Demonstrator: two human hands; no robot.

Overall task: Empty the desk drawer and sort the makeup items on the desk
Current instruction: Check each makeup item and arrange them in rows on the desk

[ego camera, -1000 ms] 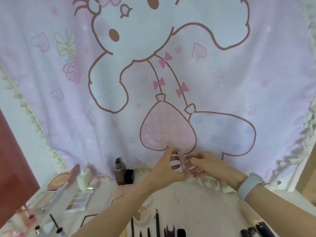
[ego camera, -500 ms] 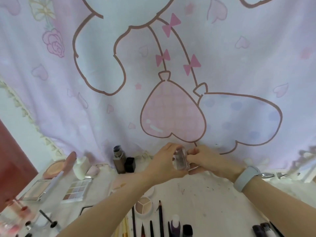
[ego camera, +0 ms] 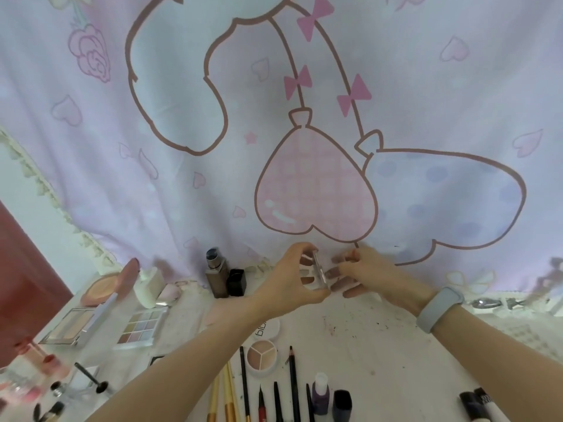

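My left hand (ego camera: pixel 292 277) grips a small clear plastic case (ego camera: pixel 318 272) and holds it upright above the back of the white desk (ego camera: pixel 380 345). My right hand (ego camera: pixel 362 274), with a grey band on the wrist, touches the case's right side with its fingertips. What is inside the case is too blurred to tell. Sorted makeup lies in front of me: a round three-shade concealer pot (ego camera: pixel 262 356), pencils and liners (ego camera: pixel 292 385), and a purple nail polish bottle (ego camera: pixel 320 392).
A foundation bottle (ego camera: pixel 216 277) and black cap (ego camera: pixel 237 281) stand at the back. Left lie an eyeshadow palette (ego camera: pixel 140 328), a powder compact (ego camera: pixel 71 327), a blush compact (ego camera: pixel 103 287) and a white bottle (ego camera: pixel 149 287). Black tubes (ego camera: pixel 478 405) lie at the right. A pink printed cloth (ego camera: pixel 274 132) hangs behind.
The camera has tilted down, showing more of the desk. Both hands have stayed together at the back of the desk, still working the clear case.
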